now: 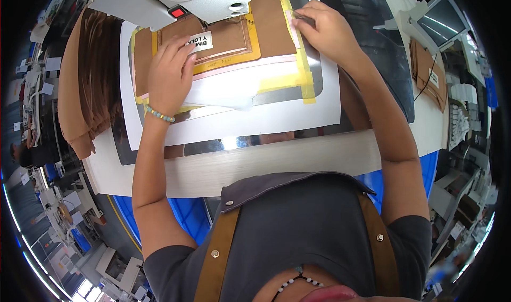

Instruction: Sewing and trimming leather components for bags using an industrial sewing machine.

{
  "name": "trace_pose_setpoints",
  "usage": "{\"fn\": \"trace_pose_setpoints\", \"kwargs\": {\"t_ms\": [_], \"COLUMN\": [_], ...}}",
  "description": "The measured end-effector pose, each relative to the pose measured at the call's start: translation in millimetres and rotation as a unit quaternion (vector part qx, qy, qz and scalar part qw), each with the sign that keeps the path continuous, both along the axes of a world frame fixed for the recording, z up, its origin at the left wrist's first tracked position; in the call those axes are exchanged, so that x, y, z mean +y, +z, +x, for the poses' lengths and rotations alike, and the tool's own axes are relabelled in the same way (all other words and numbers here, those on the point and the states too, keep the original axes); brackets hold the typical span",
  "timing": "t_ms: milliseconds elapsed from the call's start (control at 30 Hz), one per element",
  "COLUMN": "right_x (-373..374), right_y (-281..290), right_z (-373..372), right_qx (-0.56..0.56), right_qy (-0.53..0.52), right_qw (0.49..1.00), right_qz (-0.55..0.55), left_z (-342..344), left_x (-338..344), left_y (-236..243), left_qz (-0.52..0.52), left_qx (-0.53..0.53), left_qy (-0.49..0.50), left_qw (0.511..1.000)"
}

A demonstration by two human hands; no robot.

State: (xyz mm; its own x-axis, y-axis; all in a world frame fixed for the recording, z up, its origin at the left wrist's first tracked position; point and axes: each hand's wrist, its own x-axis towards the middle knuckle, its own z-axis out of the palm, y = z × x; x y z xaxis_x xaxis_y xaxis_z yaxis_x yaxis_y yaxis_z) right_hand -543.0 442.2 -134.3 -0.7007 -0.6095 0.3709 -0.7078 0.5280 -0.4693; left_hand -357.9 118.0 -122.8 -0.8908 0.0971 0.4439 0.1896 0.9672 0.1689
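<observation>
Dark grey apron (298, 222), worn by the operator, lies nearest the camera, with a beaded necklace (287, 287) at its upper opening. Beyond it, on the table, the brown panel (270, 14) lies flat on a white sheet (298, 113), partly beneath the machine head (213, 6). Yellow tape (282, 82) borders the panel at its right and near sides. A yellow frame (254, 43) rests on the panel and surrounds an inner brown area bearing a white label (202, 42).

Grip state: the left hand (171, 78) is laid palm down with the fingers extended over the left part of the frame, fingertips beside the label; it grasps nothing visible. The right hand (326, 30) brings thumb and index finger together at the taped right edge; whether they pinch the edge or a small object cannot be told.

Handling: the panel is probably light and pliable, similar to the stacked brown pieces (88, 78) at the left, which bend and sag. The frame appears thin and stiffer, and may slide under uneven pressure. Preferred hold: flat fingers on the panel's outer margin, a light pinch at the taped border, and no pulling on the label.
</observation>
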Motion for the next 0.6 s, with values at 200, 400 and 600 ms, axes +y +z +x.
{"fn": "trace_pose_setpoints", "kwargs": {"t_ms": [200,400,600], "right_x": [-10,-4,6], "right_y": [-6,-2,-11], "right_z": [12,14,17], "right_qx": [0.112,0.101,0.138], "right_qy": [0.082,0.131,0.136], "right_qw": [0.990,0.964,0.972], "right_qz": [0.040,0.210,0.131], "left_z": [63,97,95], "left_x": [-24,-64,-70], "left_y": [-9,-29,-32], "left_qz": [-0.092,-0.041,-0.033], "left_qx": [-0.005,-0.054,-0.079], "left_qy": [0.137,0.226,0.228], "left_qw": [0.986,0.972,0.970]}}
